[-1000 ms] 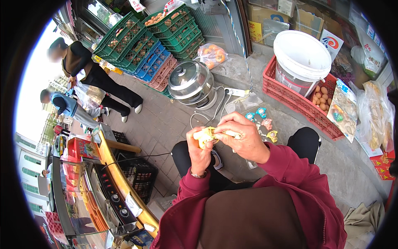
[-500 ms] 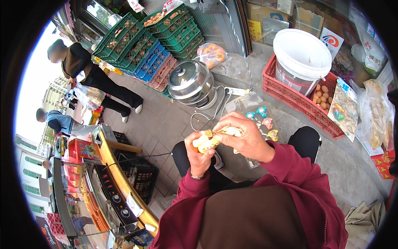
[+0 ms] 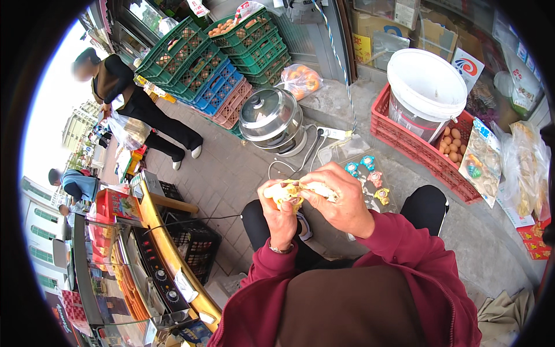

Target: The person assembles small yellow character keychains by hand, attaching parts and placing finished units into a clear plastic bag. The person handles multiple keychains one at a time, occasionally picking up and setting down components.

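In front of my lap, my left hand [image 3: 277,215] pinches a small yellow plastic toy [image 3: 289,198] between thumb and fingers. Close beside it, my right hand [image 3: 347,201] grips a pale yellow piece [image 3: 322,190] whose end meets the toy; whether the two are joined I cannot tell. The fingertips cover part of both. On the ground past my right hand lie small toy figures: a blue one [image 3: 367,162], a pink one [image 3: 376,178] and a yellow one [image 3: 382,196], with more partly hidden behind my wrist.
A lidded electric pot [image 3: 270,118] stands ahead beside a power strip [image 3: 336,133] and cables. Stacked egg crates [image 3: 202,75] rise behind it. To the right, a red crate [image 3: 404,151] holds eggs and a white bucket [image 3: 428,81]. A food cart [image 3: 167,243] flanks my left; two people stand beyond.
The toy in my left hand has turned, now showing a darker middle. My right fingers have shifted slightly around the pale piece. The whole view has moved a little.
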`<state>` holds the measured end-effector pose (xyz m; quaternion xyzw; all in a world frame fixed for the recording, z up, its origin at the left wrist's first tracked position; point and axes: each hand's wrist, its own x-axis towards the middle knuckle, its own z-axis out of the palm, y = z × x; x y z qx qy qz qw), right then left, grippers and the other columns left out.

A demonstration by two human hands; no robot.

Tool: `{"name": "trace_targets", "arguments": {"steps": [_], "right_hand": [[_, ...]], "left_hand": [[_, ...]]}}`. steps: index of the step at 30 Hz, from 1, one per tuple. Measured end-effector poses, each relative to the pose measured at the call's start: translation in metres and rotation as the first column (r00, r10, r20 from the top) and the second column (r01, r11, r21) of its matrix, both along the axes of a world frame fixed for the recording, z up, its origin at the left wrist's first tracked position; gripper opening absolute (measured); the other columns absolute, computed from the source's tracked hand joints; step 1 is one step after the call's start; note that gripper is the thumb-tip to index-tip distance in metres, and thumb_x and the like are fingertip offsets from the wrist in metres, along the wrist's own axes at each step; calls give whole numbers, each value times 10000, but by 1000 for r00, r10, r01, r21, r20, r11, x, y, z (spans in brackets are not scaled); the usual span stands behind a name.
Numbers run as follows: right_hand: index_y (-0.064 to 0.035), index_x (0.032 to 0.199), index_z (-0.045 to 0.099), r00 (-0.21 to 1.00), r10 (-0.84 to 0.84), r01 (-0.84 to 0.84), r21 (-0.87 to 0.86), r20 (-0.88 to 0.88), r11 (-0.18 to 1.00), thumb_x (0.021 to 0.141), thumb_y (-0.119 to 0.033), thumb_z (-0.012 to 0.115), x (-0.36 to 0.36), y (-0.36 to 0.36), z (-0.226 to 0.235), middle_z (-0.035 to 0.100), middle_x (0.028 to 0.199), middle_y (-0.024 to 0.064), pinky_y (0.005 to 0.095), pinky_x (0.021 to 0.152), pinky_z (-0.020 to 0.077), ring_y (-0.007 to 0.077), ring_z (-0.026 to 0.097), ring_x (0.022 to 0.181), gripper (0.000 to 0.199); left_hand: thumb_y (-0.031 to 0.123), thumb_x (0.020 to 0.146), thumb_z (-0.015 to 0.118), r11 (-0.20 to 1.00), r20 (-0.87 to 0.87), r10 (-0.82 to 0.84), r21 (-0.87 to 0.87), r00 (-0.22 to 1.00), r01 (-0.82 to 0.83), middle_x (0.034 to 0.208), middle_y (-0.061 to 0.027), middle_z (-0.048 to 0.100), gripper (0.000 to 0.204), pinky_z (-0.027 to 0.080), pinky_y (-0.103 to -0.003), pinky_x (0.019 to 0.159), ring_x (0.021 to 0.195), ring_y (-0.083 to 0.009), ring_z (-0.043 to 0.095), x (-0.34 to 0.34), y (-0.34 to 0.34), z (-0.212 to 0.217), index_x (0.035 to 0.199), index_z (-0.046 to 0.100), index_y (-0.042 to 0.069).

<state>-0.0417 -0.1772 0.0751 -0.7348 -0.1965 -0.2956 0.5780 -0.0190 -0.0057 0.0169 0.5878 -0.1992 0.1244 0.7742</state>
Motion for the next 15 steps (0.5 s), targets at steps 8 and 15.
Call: {"name": "trace_targets", "arguments": {"steps": [8,15], "right_hand": [[-20,932,695,998,-14,18,-72,55,997,853,-27,759,0,7,7,644,918,101,340,697,518,245,654,783,102],[5,995,681,951,204,-155,211,-231,965,880,-118,768,14,1,13,657,907,74,277,719,496,158,644,808,189]], "left_hand": [[515,969,639,992,16,38,-120,999,-36,1205,-107,578,647,537,-308,764,973,-193,622,10,0,13,1366,391,68],[460,1032,567,984,-35,-38,-175,999,32,1127,-88,575,551,523,-294,736,926,-167,610,10,1,3,1379,388,71]]}}
